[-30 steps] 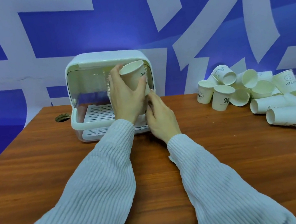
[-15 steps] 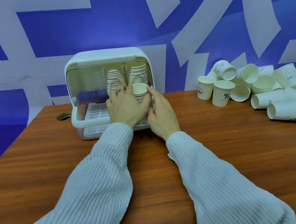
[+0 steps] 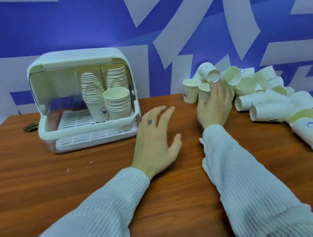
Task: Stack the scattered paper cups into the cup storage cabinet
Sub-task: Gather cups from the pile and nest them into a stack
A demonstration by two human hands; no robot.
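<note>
My left hand (image 3: 156, 142) hovers above the wooden worktop (image 3: 38, 176) just right of the cup storage cabinet (image 3: 84, 97), fingers spread and relaxed, holding nothing. My right hand (image 3: 214, 107) reaches further right of the cabinet, its fingers (image 3: 213, 89) straight and touching an upright paper cup (image 3: 204, 91) at the near edge of the pile of scattered paper cups (image 3: 259, 94); I cannot tell whether they have closed on it. Inside the cabinet I count three stacks: two tall stacks (image 3: 103, 83) at the back and one short stack (image 3: 117, 102) in front of them, all on the slatted white tray (image 3: 74, 119). The pile to the right of the cabinet holds more than a dozen cups, most lying on their sides, overlapping too much for an exact count. One cup (image 3: 267, 76) there reads "HELL", the rest of the word being cut off. A round hole (image 3: 30, 127) sits in the worktop left of the cabinet. A blue and white patterned wall (image 3: 156, 16) stands behind it.
</note>
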